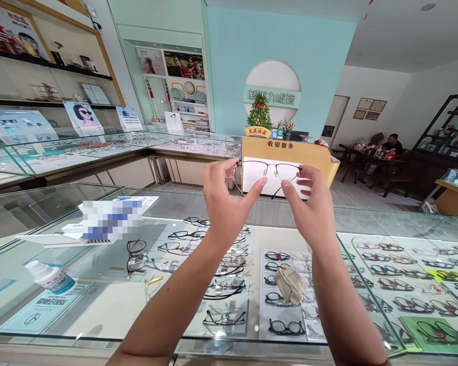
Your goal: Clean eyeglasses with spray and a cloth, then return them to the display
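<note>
Both arms stretch forward over the glass counter, holding up a pair of eyeglasses (272,164) with a dark upper rim and thin metal parts. My left hand (229,195) is closed on the left end of the frame, thumb pointing inward beneath the lens. On the other end, my right hand (309,201) grips near the hinge, its thumb below the right lens. The nose pads show between the lenses, and a dark temple tip hangs below by the right thumb. Under the forearms, a crumpled beige cloth (291,285) lies on the glass.
A white spray bottle (51,277) and a white box (110,218) stand on the counter at left. Many eyeglasses (286,326) fill the glass display case (95,325). Beyond is a wooden cashier desk (290,147) with a plant; a person (393,146) sits at the far right.
</note>
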The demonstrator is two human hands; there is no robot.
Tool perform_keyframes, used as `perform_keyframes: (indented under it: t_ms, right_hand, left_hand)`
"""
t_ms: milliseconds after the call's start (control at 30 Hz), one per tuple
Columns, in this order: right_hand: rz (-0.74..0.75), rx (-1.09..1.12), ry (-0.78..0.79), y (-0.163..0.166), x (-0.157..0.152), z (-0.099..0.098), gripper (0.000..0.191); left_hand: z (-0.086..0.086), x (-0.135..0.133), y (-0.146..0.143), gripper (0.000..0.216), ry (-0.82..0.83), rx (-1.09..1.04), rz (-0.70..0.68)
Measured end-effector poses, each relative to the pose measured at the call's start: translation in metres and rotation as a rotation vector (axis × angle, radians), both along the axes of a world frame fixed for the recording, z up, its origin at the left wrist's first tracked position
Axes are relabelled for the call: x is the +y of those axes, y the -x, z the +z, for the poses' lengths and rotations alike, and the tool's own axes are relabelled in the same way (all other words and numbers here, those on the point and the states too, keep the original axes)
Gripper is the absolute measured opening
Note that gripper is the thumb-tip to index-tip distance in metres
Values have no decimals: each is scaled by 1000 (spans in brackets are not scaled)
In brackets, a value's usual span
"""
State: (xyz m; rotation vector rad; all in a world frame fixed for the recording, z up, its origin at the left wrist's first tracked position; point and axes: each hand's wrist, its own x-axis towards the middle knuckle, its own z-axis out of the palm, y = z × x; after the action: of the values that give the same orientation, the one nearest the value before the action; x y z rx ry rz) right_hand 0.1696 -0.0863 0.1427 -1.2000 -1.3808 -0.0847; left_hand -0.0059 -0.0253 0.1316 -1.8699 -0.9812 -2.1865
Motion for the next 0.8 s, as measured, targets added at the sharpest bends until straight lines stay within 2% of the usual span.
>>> perform_keyframes:
  t_ms: [533, 667, 800]
  right_hand:
    - [-6, 12, -20, 1, -2, 2, 50]
    - [104, 131, -123, 0, 0, 4, 46]
    - [208, 322, -135, -3, 4, 5, 41]
  left_hand:
    - [-1, 2, 1, 58, -17, -17, -50]
    - [-3, 12, 4, 59, -1, -42, -154]
    - [-6, 25, 7, 65, -95, -55, -179]
